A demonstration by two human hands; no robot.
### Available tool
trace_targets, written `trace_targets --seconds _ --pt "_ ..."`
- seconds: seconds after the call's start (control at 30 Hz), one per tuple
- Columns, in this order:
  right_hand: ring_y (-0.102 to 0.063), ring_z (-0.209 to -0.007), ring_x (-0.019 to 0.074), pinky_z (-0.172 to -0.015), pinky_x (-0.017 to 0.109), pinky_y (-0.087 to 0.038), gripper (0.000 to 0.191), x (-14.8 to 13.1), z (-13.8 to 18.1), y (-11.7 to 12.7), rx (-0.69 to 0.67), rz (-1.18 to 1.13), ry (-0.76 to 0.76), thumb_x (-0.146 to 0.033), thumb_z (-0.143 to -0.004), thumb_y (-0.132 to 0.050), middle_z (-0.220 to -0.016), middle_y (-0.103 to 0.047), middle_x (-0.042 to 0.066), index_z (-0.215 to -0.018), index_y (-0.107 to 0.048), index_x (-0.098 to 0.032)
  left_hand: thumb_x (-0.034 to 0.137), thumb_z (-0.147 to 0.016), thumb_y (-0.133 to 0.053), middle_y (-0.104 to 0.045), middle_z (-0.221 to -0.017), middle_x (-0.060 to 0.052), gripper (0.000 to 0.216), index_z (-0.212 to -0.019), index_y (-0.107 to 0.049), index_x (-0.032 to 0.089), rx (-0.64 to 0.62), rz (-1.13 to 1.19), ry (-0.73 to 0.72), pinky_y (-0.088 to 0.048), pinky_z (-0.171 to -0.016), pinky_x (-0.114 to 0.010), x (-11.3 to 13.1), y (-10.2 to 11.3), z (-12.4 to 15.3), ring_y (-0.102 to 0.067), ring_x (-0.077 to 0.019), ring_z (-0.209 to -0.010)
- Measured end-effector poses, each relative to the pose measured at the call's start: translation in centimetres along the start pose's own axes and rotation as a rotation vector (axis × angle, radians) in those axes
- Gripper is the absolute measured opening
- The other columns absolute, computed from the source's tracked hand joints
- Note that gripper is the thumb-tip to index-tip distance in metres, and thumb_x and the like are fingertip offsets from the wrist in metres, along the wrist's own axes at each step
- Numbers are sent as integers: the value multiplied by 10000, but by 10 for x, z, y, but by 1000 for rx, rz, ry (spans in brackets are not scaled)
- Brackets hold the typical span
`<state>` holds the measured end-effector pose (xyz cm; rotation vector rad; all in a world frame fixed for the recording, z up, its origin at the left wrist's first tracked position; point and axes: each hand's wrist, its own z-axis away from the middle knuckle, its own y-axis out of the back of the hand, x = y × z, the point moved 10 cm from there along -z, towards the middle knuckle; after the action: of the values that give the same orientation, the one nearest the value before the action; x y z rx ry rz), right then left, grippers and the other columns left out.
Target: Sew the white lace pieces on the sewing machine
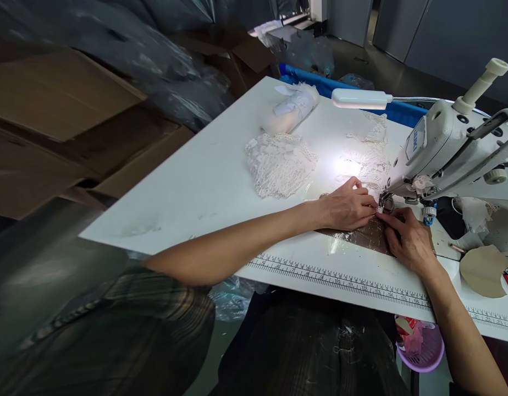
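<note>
Beneath the presser foot of a white sewing machine lies a small white lace piece. My left hand is closed on its left edge, with the fingers curled and the tips close to the needle area. My right hand rests just right of it; its index fingertip touches the lace piece, and the thumb is spread apart below. Under both hands is a brown, shiny plate set in the white table. More white lace lies behind my left hand, lit by a bright spot.
A lace pile and a wrapped bundle lie on the table. A lamp hangs beside the machine. Along the front edge runs a printed ruler. Cardboard boxes stand left; a purple basket sits below.
</note>
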<state>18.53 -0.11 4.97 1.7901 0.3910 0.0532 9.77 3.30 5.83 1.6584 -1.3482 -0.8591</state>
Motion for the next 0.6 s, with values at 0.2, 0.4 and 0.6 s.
trace_targets --seconds 0.2,0.4,0.6 --pt "-614 -771 185 -556 283 -479 391 -2 -1 -1 -13 48 -38 -247 -922 -441 -1033 -599 99 -1218 -695 -268 234 -985 -447 -724 -1129 -36 276 -1023 -720 222 -46 19 18 -331 -998 -442 -3 -1 1 -637 -195 -935" --pt "-579 -674 155 -501 260 -416 406 -9 -6 -1 -39 153 -44 -244 -925 -418 -1015 -622 111 -1246 -667 -239 324 -994 -451 -683 -1223 -59 295 -1047 -712 197 -111 -10 39 -312 -1023 -480 -7 -4 2 -611 -219 -944" --pt "-591 -652 166 -469 265 -401 426 -5 -8 -6 -114 149 -94 -273 -948 -388 -1027 -635 133 -1284 -645 -229 359 -1000 -444 -641 -1287 -62 310 -1120 -684 203 -162 1 89 -296 -1008 -457 -10 -6 2 -586 -216 -974"
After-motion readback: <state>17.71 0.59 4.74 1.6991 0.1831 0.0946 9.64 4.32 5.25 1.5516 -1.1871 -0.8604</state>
